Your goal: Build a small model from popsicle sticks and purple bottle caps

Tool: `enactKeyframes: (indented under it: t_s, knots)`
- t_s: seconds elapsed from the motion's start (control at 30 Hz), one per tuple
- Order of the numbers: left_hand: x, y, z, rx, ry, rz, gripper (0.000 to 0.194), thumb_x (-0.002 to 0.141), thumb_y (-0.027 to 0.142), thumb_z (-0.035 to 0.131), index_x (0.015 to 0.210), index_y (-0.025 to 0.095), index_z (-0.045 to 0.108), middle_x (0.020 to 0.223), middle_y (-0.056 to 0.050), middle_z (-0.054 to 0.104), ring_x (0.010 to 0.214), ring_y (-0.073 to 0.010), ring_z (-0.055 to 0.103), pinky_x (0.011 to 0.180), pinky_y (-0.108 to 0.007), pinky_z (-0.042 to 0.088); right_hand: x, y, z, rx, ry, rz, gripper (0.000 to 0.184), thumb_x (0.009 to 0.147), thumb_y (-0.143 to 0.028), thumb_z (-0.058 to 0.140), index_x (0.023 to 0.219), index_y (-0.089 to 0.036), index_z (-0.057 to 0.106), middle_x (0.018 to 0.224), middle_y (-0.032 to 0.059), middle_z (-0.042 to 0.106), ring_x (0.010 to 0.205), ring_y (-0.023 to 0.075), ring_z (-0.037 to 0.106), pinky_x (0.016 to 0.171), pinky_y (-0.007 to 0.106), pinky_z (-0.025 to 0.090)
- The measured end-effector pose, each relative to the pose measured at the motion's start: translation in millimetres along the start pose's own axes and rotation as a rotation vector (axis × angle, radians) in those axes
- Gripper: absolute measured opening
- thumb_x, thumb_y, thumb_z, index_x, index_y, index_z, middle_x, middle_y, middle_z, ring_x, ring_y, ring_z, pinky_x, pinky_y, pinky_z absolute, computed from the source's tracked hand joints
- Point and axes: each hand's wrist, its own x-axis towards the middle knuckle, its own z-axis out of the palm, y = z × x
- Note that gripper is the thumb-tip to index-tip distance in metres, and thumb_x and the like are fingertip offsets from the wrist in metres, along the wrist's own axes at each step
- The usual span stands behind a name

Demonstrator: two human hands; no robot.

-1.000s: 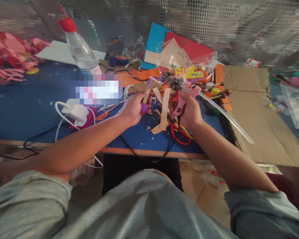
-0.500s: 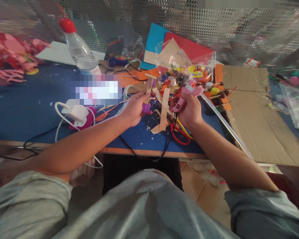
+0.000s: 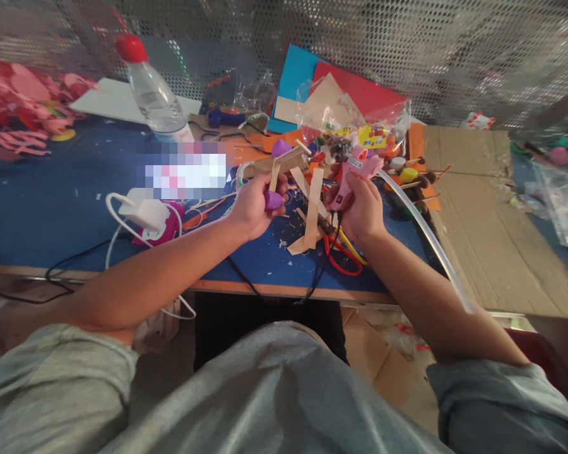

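My left hand (image 3: 255, 203) is closed on a small wooden stick frame (image 3: 275, 175), made of thin pale sticks with purple pieces at its ends. One purple piece (image 3: 273, 200) sits by my fingers, and a second one shows above, at the frame's far corner. My right hand (image 3: 362, 207) grips a pink hot glue gun (image 3: 348, 183), its nozzle end toward the stick frame. A long clear glue stick (image 3: 426, 236) bends out of the gun's back over my right forearm. Below the hands lie pale wooden strips (image 3: 313, 208) and red-and-yellow-handled scissors (image 3: 344, 258).
A water bottle (image 3: 154, 94) with a red cap stands at the back left. A white charger (image 3: 144, 208) sits in a magenta socket block. Cardboard (image 3: 487, 208) covers the right side. Behind are a clear plastic bag (image 3: 378, 120), coloured sheets and a perforated metal screen (image 3: 445, 57).
The stick frame has turned in my left hand, so its top bar now slants toward the right. The glue gun has tilted slightly, and its glue stick now bows.
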Motion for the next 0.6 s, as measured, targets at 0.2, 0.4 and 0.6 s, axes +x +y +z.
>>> enactKeyframes:
  t_s: [0.2, 0.4, 0.6]
  knots:
    - [-1.1, -2.3, 3.1, -0.01, 0.113, 0.057, 0.03, 0.121, 0.028, 0.058, 0.095, 0.019, 0.07, 0.074, 0.003, 0.064, 0.057, -0.009, 0.06, 0.056, -0.022, 0.051, 2.4, 6.3, -1.8, 0.041, 0.035, -0.109, 0.051, 0.086, -0.074, 0.091, 0.085, -0.029, 0.066, 0.073, -0.0034, 0.056, 0.061, 0.0141, 0.059, 0.057, 0.033, 0.049]
    - [-1.6, -2.8, 3.4, 0.009, 0.076, 0.041, 0.032, 0.123, 0.026, 0.055, 0.096, 0.019, 0.07, 0.074, 0.003, 0.067, 0.062, -0.0112, 0.066, 0.067, -0.025, 0.063, -3.9, -2.9, 3.9, 0.066, 0.004, -0.11, 0.051, 0.08, -0.074, 0.097, 0.095, -0.032, 0.072, 0.096, -0.0015, 0.072, 0.06, 0.0124, 0.061, 0.05, 0.033, 0.045]
    - [-4.0, -4.2, 2.0, 0.029, -0.031, -0.011, 0.027, 0.12, 0.028, 0.063, 0.096, 0.017, 0.071, 0.081, 0.001, 0.072, 0.07, -0.0117, 0.071, 0.079, -0.029, 0.069, -12.1, -9.9, 3.6, -0.093, -0.12, -0.072, 0.063, 0.081, -0.088, 0.092, 0.082, -0.029, 0.07, 0.073, -0.0017, 0.061, 0.053, 0.0136, 0.058, 0.045, 0.033, 0.04]
